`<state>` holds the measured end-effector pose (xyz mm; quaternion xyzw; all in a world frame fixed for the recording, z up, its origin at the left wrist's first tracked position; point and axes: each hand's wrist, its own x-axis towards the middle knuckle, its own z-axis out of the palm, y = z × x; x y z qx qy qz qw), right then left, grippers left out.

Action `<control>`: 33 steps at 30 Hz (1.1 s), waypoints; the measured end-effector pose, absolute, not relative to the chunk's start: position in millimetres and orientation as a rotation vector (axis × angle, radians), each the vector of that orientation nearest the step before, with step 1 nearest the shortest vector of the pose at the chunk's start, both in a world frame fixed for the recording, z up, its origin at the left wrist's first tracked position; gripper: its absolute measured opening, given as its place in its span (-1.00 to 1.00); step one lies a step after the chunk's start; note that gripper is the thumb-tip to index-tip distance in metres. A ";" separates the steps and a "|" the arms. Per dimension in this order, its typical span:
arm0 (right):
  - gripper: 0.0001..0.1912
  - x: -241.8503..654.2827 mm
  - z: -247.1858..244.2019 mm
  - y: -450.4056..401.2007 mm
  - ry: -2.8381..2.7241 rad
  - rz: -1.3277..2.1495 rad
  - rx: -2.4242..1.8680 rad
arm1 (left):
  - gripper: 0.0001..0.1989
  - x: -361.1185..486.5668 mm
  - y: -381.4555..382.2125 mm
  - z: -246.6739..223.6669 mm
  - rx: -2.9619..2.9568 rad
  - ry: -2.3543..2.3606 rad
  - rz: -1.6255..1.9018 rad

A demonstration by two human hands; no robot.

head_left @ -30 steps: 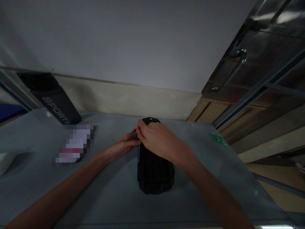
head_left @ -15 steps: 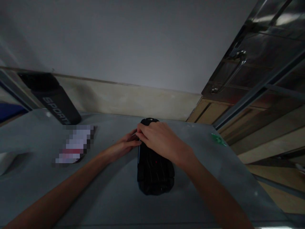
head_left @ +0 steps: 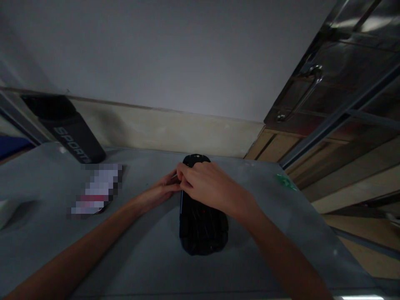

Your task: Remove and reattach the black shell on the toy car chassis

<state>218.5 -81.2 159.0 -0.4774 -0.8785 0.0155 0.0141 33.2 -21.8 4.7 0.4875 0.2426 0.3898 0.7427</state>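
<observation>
A black toy car (head_left: 203,227), long and rounded at both ends, lies on the grey table with its length running away from me. Against its left side, toward the far end, my left hand (head_left: 164,187) holds it with thumb and fingers. My right hand (head_left: 208,183) reaches over the car from the right, fingers curled and pinched at that same left edge, right beside my left fingertips. Whatever sits in the right-hand pinch is hidden. The hand also covers much of the car's far half.
A dark bottle (head_left: 70,133) marked SPORTS stands at the back left by the wall. Nearer lies a blurred-out flat item (head_left: 98,187). A white object (head_left: 6,211) is at the left edge. Green wrapper (head_left: 285,181) lies by the table's right edge, beyond which are metal bars (head_left: 328,129).
My right hand's fingers have shifted slightly and curl in more at the car's left edge. The car and my left hand stay almost where they were.
</observation>
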 end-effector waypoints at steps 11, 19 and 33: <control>-0.70 221.7 157.1 -79.1 -2.743 0.013 -1.494 | -0.50 36.2 -25.0 11.4 1.069 0.595 0.842; -0.76 223.7 158.0 -79.1 -2.764 0.097 -1.408 | -0.64 36.4 -25.0 12.1 1.050 0.587 0.853; -0.70 222.7 155.2 -78.9 -2.744 -0.017 -1.484 | -0.58 35.8 -26.7 13.5 1.055 0.628 0.835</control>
